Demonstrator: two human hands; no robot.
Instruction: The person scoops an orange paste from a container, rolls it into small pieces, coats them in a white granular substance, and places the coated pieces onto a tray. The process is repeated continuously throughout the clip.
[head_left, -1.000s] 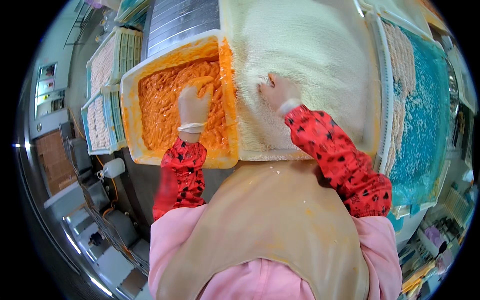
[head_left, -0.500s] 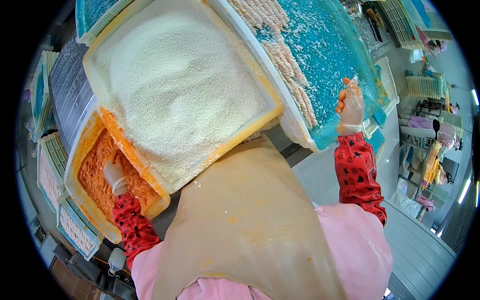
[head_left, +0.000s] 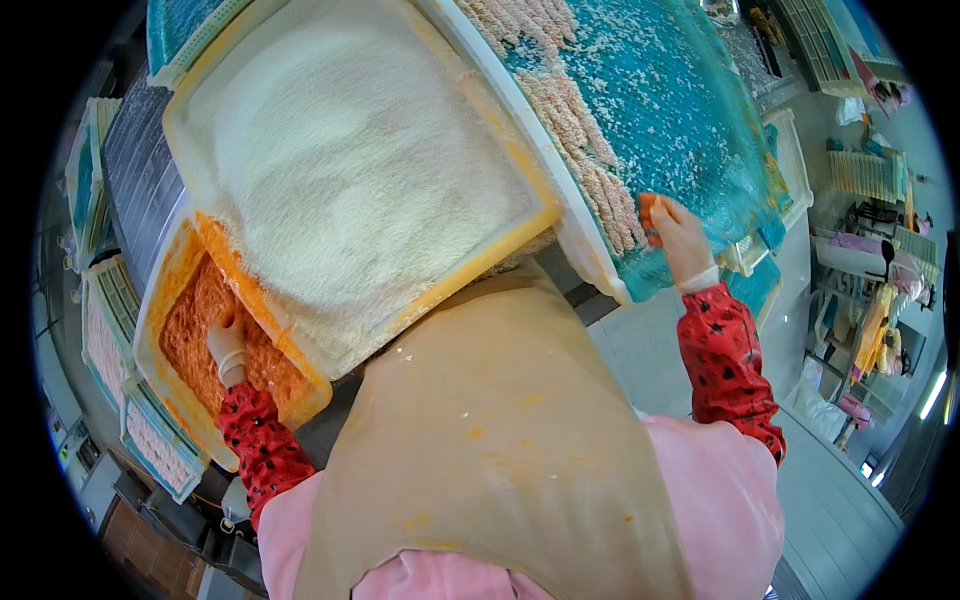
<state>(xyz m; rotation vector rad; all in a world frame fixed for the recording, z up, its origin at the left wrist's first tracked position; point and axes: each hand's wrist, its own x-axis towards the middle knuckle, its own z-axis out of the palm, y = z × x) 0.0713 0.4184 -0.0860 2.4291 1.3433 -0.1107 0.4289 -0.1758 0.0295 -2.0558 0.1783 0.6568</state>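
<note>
My left hand (head_left: 225, 342), in a pale glove, reaches into a tub (head_left: 177, 258) of wet orange paste (head_left: 195, 335). Its fingers bend down into the paste, which hides their tips. Over a teal tray (head_left: 680, 110), my right hand (head_left: 680, 235) has its fingers curled together beside the near end of a row of pale, crumb-coated strips (head_left: 600, 175). What those fingers pinch is too small to make out. Between the hands stands a large bin (head_left: 510, 228) heaped with white crumbs (head_left: 350, 160).
White crumbs are scattered over the teal tray. Stacked trays with pale strips (head_left: 155, 440) stand at the far left beside a grey metal surface (head_left: 140, 165). A beige apron (head_left: 480, 400) covers my front, against the bin's near edge. More racks (head_left: 868, 175) stand at the right.
My right hand has come nearer and leftward over the teal tray, to the near end of the strips. My left hand stays in the paste, its fingers now more bent.
</note>
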